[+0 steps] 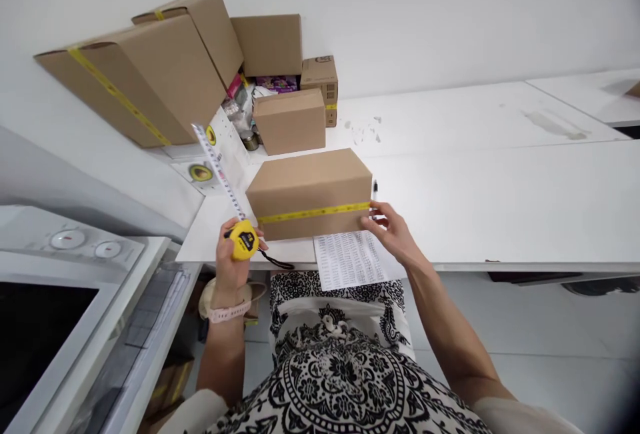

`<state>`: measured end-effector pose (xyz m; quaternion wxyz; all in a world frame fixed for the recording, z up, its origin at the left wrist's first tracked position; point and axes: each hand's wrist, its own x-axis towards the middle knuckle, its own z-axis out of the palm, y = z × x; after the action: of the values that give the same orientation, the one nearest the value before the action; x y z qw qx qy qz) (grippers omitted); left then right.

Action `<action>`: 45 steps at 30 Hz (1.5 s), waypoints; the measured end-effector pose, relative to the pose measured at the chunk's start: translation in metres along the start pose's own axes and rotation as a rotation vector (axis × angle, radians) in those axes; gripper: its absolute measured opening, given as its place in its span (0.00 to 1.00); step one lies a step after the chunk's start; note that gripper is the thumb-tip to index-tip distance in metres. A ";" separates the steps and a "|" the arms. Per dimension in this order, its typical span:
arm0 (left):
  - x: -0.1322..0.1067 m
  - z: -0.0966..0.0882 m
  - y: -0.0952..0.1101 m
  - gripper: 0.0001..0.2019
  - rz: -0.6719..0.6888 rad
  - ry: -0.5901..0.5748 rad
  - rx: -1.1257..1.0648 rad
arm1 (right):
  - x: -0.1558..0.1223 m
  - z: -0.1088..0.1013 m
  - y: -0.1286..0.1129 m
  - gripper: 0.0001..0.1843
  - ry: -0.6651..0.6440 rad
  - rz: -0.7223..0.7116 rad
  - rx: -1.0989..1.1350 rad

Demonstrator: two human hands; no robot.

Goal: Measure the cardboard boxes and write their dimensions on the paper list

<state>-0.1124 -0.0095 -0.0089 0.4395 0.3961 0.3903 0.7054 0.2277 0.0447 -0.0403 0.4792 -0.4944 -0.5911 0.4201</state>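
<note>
My left hand point(231, 257) is wrapped round a yellow tape measure point(243, 241), its white blade point(220, 174) drawn out and slanting up to the left. A black wrist strap point(276, 261) trails from the tape measure onto the table. Just right of it lies a brown cardboard box point(313, 187) with a band of yellow tape along its front. My right hand point(393, 229) touches the right end of this box, thumb and fingers parted at its corner. A printed sheet point(350, 261) sticks out from beneath the box over the table edge. Behind my right fingers is a pen point(375, 189).
Large taped cartons point(165, 74) are stacked at the back left on a box with avocado pictures point(201, 173). Smaller cartons point(290, 121), bags and a tin point(249, 140) stand behind the box. A microwave point(75, 267) is at the left. The white table point(500, 207) extends right.
</note>
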 end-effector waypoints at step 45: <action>-0.072 0.153 0.025 0.28 -0.747 -0.362 -0.113 | 0.146 0.025 -0.082 0.10 -0.225 -0.178 -0.474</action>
<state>0.0393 -0.0527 0.0564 0.7478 0.3199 0.3843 0.4368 0.1809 0.1750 0.0570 0.3165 -0.4892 -0.7635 0.2785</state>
